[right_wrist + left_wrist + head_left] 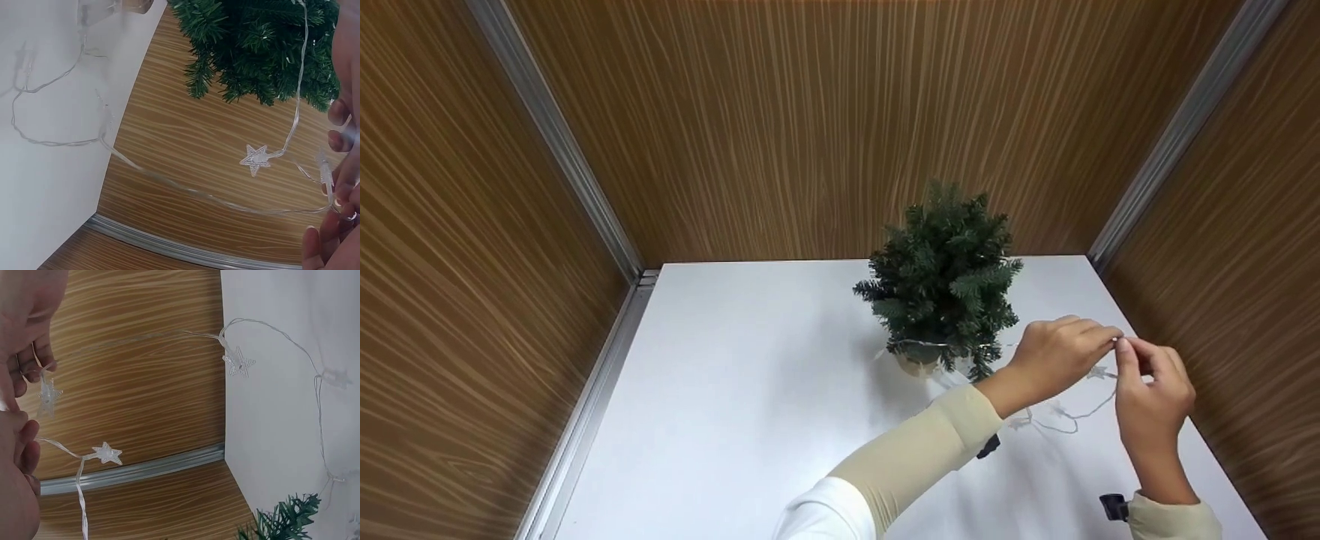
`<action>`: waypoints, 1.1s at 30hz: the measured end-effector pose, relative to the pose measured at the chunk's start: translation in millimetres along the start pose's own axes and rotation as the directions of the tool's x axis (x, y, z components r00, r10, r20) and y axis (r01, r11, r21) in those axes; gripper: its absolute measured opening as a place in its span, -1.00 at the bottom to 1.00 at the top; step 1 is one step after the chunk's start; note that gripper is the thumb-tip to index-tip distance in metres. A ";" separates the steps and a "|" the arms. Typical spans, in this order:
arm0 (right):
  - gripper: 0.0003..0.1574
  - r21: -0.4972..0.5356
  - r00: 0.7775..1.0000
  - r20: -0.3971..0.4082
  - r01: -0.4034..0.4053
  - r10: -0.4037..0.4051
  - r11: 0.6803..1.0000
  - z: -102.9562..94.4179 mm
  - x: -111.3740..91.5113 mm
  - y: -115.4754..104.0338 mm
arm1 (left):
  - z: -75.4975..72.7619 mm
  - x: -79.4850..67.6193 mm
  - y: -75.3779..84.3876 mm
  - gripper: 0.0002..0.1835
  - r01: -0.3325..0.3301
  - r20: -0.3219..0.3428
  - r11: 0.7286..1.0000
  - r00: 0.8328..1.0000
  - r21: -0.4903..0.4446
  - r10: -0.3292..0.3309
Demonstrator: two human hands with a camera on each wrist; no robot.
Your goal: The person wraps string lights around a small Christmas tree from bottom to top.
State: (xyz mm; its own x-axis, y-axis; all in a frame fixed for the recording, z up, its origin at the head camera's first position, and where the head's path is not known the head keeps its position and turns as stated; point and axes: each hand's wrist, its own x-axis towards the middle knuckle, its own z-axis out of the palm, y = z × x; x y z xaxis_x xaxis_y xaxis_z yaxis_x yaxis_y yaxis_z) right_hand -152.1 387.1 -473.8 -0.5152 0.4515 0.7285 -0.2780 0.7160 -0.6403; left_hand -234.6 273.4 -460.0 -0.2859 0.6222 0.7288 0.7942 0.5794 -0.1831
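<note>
**Both hands pinch a star light string beside a small tree**

At the left of the head view lies the bare white desk, walled in by wood-grain panels. Right of centre stands a small artificial fir tree in a pale pot, with a thin clear wire looped about its lower branches. Just right of the tree, the left hand reaches across in a beige sleeve, its fingertips closed on the light string. The right hand meets it fingertip to fingertip, also pinching the wire, above the desk's right edge. Slack wire trails down onto the desk under both hands.

The head view shows the string only as a faint line. The left wrist view brings out its clear star lights: one star hangs at the fingers, a second star sits lower on the wire, a third is seen against the desk's edge, and the wire runs on over the desk towards the fir tips. The right wrist view shows what the others hide: the wire rising from the fingers into the tree's branches, one star hanging below the foliage, and a loose loop on the desk.
</note>
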 end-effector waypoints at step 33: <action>-0.83 0.025 0.990 0.100 -0.106 0.103 0.994 -7.7 -26.1 -30.9 | -5.8 42.1 -28.1 -0.75 0.560 0.410 0.598 0.828 -0.574 -0.383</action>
State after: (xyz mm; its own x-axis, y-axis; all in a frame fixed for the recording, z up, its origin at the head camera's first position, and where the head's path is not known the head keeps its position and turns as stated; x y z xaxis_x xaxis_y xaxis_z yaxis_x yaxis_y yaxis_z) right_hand -123.8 357.3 -471.2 -0.6194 0.4673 0.6308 -0.2418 0.6509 -0.7196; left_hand -265.9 280.3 -420.3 -0.7603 0.5093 0.4032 0.6222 0.3925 0.6774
